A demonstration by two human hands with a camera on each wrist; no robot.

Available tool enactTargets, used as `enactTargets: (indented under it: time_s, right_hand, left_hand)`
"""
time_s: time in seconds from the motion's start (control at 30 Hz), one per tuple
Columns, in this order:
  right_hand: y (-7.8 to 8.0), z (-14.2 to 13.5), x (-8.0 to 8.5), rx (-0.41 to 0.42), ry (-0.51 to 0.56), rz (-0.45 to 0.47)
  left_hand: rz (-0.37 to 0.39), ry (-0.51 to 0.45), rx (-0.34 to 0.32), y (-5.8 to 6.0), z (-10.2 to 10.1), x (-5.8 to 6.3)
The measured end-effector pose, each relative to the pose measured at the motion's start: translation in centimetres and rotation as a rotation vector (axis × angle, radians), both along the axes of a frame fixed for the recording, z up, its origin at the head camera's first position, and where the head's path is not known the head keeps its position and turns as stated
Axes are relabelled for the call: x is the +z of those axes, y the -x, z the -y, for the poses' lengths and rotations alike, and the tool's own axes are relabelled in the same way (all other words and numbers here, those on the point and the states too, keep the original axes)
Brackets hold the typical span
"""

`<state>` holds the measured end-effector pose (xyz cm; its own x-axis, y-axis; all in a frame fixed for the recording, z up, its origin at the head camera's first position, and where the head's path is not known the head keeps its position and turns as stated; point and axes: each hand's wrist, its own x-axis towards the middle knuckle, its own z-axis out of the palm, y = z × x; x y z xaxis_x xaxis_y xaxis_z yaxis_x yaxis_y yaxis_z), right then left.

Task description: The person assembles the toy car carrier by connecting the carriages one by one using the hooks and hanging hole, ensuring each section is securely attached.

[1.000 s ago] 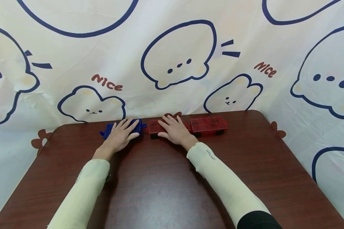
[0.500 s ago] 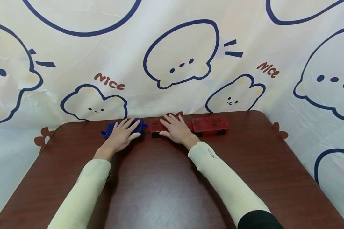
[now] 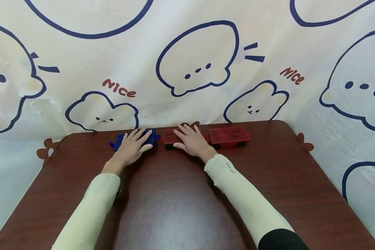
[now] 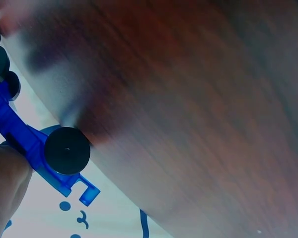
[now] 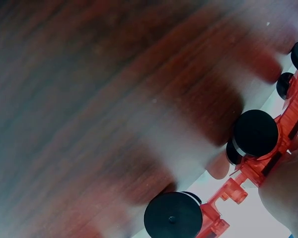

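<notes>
My left hand [image 3: 132, 147] rests with straight, spread fingers on a blue toy train wagon [image 3: 118, 141] near the table's far edge. The left wrist view shows this wagon's black wheel [image 4: 67, 150] and its end hook [image 4: 89, 193]. On a translucent red wagon [image 3: 169, 137] lies my right hand [image 3: 193, 142], fingers spread; it hides much of that wagon's top. To the right stands a second red wagon [image 3: 228, 134], and the two red ones meet at a red coupling [image 5: 233, 190] in the right wrist view. The blue wagon's end hook is close beside the first red wagon; whether they are linked I cannot tell.
The dark brown wooden table [image 3: 175, 201] stretches from the wagons toward the person. Right behind its far edge hangs a white cloth [image 3: 187, 107] printed with cartoon faces, which also runs along both sides.
The head view has shifted slightly. Both hands and the wagons stay in the same places.
</notes>
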<state>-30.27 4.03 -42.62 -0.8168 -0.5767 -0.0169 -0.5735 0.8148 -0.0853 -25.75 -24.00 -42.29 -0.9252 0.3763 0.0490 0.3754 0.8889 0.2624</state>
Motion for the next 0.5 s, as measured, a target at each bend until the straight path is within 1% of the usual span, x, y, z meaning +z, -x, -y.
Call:
enactTargets:
  time_s: [0.4, 0.5]
  right_hand:
    - [-0.08, 0.04, 0.04, 0.002, -0.015, -0.005]
    - [-0.04, 0.06, 0.04, 0.007, -0.01, -0.005]
  left_hand:
    - [0.002, 0.013, 0.012, 0.15, 0.04, -0.1]
    - [-0.005, 0.034, 0.008, 0.17, -0.01, -0.19]
